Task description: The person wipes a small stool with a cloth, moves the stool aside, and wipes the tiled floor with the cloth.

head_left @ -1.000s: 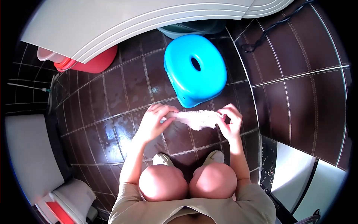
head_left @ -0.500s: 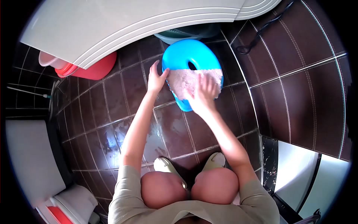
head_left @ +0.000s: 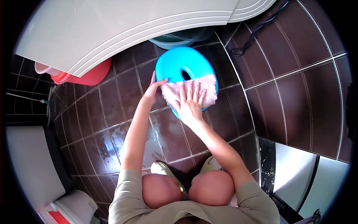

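A bright blue plastic stool (head_left: 169, 63) with a dark oval hole in its top stands on the tiled floor in front of me. A pale pink, fluffy cloth (head_left: 209, 86) covers the near part of the top. My right hand (head_left: 191, 106) lies flat on this cloth, fingers spread and pointing away from me. At the stool's left edge is my left hand (head_left: 152, 90), its thumb over the rim and its fingers along the side, partly hidden.
Behind the stool, a teal basin (head_left: 166, 43) sits under the white bathtub-like panel (head_left: 123, 26). A red basin (head_left: 95, 74) is at the left. A black cable (head_left: 255, 33) hangs by the right wall. Wet patches shine on the floor tiles (head_left: 167, 132).
My right hand has shifted left across the stool top, and its fingers are now flat and clearly spread on the cloth. The whole view has tilted slightly. My left hand stays at the rim.
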Motion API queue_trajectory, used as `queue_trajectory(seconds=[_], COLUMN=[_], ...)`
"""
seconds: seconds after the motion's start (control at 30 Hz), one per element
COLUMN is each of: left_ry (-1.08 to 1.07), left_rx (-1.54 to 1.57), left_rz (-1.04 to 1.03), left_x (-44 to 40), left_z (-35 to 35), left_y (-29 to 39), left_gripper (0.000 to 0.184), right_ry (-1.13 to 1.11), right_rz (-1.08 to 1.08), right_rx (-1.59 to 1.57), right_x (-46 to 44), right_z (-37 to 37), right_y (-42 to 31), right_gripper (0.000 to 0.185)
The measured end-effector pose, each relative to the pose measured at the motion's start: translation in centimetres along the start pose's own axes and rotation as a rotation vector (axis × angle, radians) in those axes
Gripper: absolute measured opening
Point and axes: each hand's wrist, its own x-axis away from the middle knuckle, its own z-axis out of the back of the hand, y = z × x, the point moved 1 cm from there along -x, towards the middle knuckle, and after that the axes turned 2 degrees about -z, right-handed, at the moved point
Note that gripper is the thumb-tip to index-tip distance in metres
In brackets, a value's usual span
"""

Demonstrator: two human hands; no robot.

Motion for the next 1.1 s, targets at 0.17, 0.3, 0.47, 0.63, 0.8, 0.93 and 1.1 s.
queue_trajectory(seconds=[0.17, 0.3, 0.47, 0.63, 0.8, 0.93, 1.1], left_ry=[0.1, 0.121, 0.136, 0.157, 0.152, 0.145, 0.145], left_rx=[-0.056, -0.021, -0.036, -0.038, -0.049, -0.046, -0.041], left_rz=[0.072, 0.032, 0.052, 0.039, -0.019, -0.047, -0.055], left_x=[6.4, 8.9, 10.0, 9.8, 9.9, 10.0, 9.8], left_z=[-1.0, -0.6, -1.2, -0.9, -0.8, -0.9, -0.7], left_y=[-2.2, -4.0, -3.6, -3.9, -4.0, -4.0, -4.3], left_gripper=[0.104, 0.103, 0.102, 0.101, 0.101, 0.1, 0.1], right_ry=[-0.099, -0.209, -0.084, 0.042, 0.05, -0.074, 0.006], right_rz=[0.005, -0.062, -0.161, -0.239, -0.225, -0.187, 0.052], right_rx=[-0.097, -0.205, -0.432, 0.05, -0.007, -0.153, -0.15], right_x=[5.8, 8.1, 8.1, 4.0, 0.5, -3.4, -8.9], right_z=[2.4, 4.9, 3.0, 3.2, 2.5, 2.4, 0.1], right_y=[1.4, 3.8, 4.7, 4.9, 6.5, 7.2, 6.6], right_gripper=[0.069, 0.074, 0.075, 0.093, 0.081, 0.058, 0.043])
